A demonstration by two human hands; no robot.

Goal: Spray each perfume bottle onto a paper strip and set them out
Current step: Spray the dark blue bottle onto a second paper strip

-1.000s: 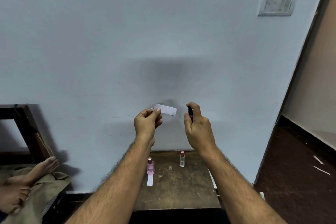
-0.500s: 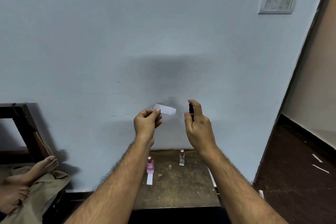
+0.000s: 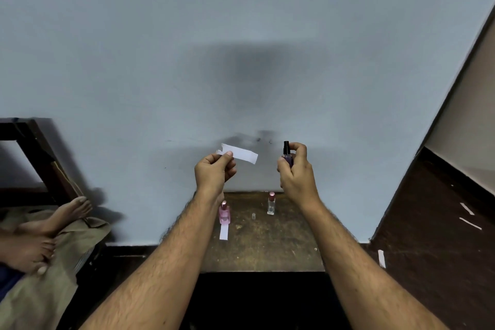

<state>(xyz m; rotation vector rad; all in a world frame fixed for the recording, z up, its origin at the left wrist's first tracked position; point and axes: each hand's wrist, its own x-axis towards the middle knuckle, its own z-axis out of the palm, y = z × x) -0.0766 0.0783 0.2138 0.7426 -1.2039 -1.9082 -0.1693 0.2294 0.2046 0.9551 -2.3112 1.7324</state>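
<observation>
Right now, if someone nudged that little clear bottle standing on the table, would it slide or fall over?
The clear bottle looks tall and narrow on a small base, with a pink cap on top, so a nudge near the top would probably tip it. It seems nearly empty, so likely light. The wooden table looks rough and worn, so it may catch rather than slide.
</observation>
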